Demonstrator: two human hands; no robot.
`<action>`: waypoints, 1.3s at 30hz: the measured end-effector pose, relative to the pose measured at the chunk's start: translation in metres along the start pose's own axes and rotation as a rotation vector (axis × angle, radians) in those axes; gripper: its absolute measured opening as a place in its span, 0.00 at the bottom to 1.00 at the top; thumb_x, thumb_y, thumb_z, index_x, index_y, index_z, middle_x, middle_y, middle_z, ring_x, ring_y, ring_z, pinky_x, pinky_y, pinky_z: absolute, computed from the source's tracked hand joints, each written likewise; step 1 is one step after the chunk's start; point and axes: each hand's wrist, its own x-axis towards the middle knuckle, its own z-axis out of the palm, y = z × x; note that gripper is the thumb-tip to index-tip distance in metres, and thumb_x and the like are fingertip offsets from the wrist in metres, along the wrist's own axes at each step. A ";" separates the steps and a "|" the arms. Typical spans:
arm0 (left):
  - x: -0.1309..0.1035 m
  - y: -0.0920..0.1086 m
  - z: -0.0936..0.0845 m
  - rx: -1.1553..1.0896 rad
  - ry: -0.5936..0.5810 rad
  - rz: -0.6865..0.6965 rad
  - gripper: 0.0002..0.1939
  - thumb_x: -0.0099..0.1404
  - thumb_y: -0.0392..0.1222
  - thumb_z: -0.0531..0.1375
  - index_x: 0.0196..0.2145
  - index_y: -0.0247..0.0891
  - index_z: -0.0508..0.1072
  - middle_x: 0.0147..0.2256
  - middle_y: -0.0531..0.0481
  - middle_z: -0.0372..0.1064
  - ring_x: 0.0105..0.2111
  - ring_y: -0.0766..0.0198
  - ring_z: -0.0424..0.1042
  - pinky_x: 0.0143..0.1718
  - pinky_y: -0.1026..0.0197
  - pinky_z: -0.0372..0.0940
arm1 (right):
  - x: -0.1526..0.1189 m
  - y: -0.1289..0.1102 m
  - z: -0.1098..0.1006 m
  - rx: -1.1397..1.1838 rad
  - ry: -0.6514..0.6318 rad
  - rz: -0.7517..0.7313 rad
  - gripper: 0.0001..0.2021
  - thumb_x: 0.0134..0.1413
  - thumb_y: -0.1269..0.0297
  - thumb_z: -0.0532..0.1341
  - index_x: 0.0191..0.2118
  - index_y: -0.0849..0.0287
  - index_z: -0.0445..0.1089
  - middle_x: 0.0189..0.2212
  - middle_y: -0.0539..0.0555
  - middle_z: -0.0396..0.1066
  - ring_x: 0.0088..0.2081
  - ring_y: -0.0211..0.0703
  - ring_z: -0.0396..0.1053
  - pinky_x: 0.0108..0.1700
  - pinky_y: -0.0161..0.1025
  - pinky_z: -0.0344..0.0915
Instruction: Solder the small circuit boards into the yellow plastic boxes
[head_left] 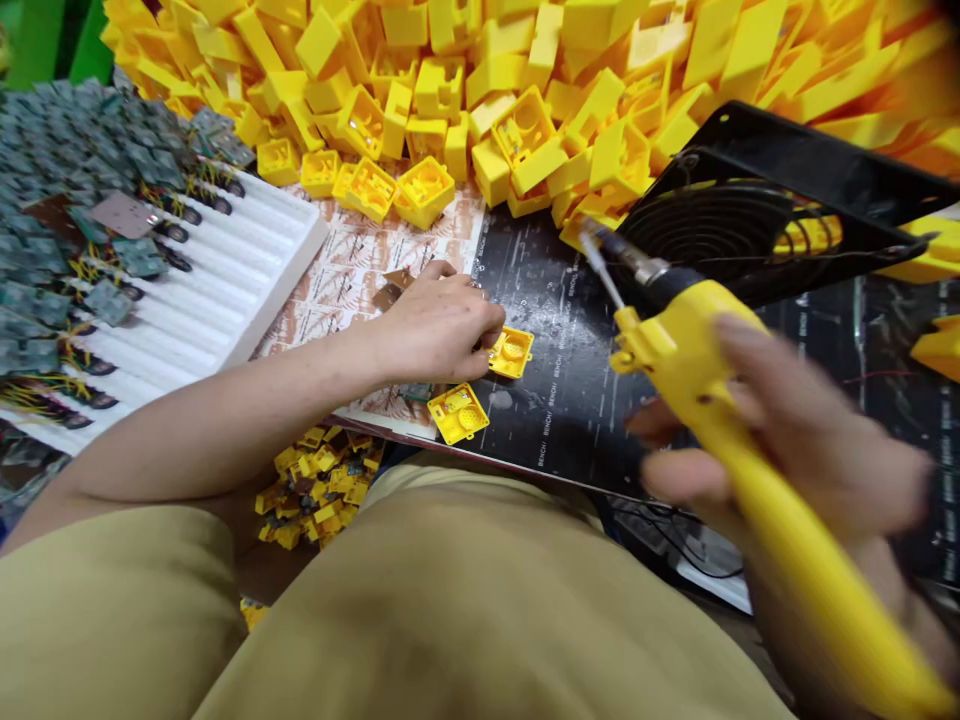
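Observation:
My left hand (452, 325) reaches over the bench with its fingers curled down, pinching the left edge of a small yellow plastic case half (513, 353) that lies open side up. Just below it lies another yellow case half (459, 414), with a round speaker-like grille and small metal parts inside. My right hand (795, 420), blurred by motion, is wrapped round a yellow soldering gun (697, 350) with a thin feed tube beside its tip. The gun's tip points up and left, apart from the case halves. A circuit board partly shows beneath my left wrist.
Yellow cases (420, 85) are heaped along the back. A black fan (750, 210) stands tilted at the right. Wired circuit boards (97, 190) cover a white foam tray (247, 260) at the left. Below the bench edge are more yellow parts (322, 485).

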 end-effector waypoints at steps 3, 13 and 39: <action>-0.017 -0.016 -0.015 -0.088 0.194 -0.100 0.11 0.60 0.44 0.57 0.37 0.40 0.76 0.35 0.50 0.75 0.40 0.58 0.72 0.50 0.51 0.61 | 0.009 0.003 0.019 -0.093 -0.038 -0.098 0.21 0.62 0.67 0.61 0.59 0.51 0.62 0.28 0.45 0.74 0.21 0.33 0.69 0.29 0.30 0.70; 0.023 -0.099 -0.016 -0.038 0.460 -0.400 0.24 0.56 0.50 0.62 0.51 0.49 0.71 0.44 0.48 0.73 0.54 0.45 0.63 0.57 0.38 0.55 | 0.035 0.017 0.077 -0.041 -0.116 -0.196 0.18 0.59 0.58 0.63 0.52 0.56 0.62 0.39 0.56 0.73 0.39 0.48 0.75 0.40 0.43 0.73; -0.026 -0.080 -0.010 -0.296 0.153 -0.289 0.12 0.56 0.44 0.61 0.38 0.37 0.75 0.34 0.50 0.74 0.36 0.61 0.74 0.39 0.59 0.66 | 0.068 0.034 0.086 -0.027 -0.165 -0.157 0.18 0.59 0.60 0.62 0.53 0.54 0.61 0.43 0.55 0.73 0.38 0.44 0.75 0.37 0.39 0.72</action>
